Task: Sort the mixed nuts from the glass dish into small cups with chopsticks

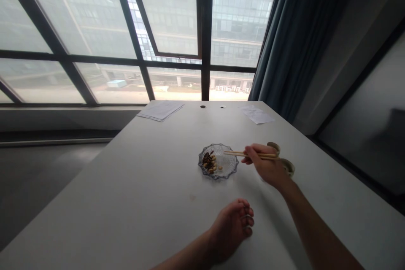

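Note:
My right hand (264, 164) holds a pair of light wooden chopsticks (236, 153) out to the left, and their tips lie over the right half of a scalloped glass dish (228, 164). Those tips stand apart from a small heap of pale peanuts and dark brown pieces (209, 162) on the dish's left side. My left hand (232, 230) rests on the white table (126, 202) near the front, fingers curled, holding nothing. Behind my right hand are two small ceramic cups or bowls (274, 148) (287, 167), partly hidden by it.
Loose sheets of paper (161, 110) (256, 114) lie at the table's far end, near two small round holes (203, 106). Beyond the table stands a large window (171, 17). A dark curtain (284, 38) hangs at the right.

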Demonstrator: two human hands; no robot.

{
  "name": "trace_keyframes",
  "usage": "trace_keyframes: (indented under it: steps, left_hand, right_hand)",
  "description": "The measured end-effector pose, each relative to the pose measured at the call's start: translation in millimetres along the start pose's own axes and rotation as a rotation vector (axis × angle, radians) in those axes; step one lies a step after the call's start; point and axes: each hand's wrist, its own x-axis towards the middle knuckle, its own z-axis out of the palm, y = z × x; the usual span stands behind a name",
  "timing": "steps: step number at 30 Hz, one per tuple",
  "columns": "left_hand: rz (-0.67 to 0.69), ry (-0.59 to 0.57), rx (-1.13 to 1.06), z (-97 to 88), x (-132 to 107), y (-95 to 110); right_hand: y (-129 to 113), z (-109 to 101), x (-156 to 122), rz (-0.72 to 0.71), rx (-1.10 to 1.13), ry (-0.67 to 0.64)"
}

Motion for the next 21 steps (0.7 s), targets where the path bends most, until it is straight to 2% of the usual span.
trace_keyframes:
  steps: [2,6,10,15,21]
  left_hand:
    - [0.007,-0.006,-0.016,-0.1,-0.6,-0.6]
    - [0.007,0.002,-0.043,0.7,-2.1,-0.8]
    - [-0.026,0.037,-0.084,-0.4,-1.0,0.6]
    - [-0.054,0.107,-0.151,-4.4,1.4,2.4]
    - [-0.064,0.109,-0.187,-5.4,-0.4,3.2]
  right_hand:
    - [-8.4,10.1,4.0,-0.022,-0.088,-0.104]
    - [-13.9,18.5,10.2,0.019,-0.114,-0.171]
    - [-5.8,19.8,12.1,0.065,-0.101,-0.195]
    - [6.1,26.1,10.0,0.053,-0.131,-0.212]
    - [10.2,28.2,9.6,0.063,-0.104,-0.214]
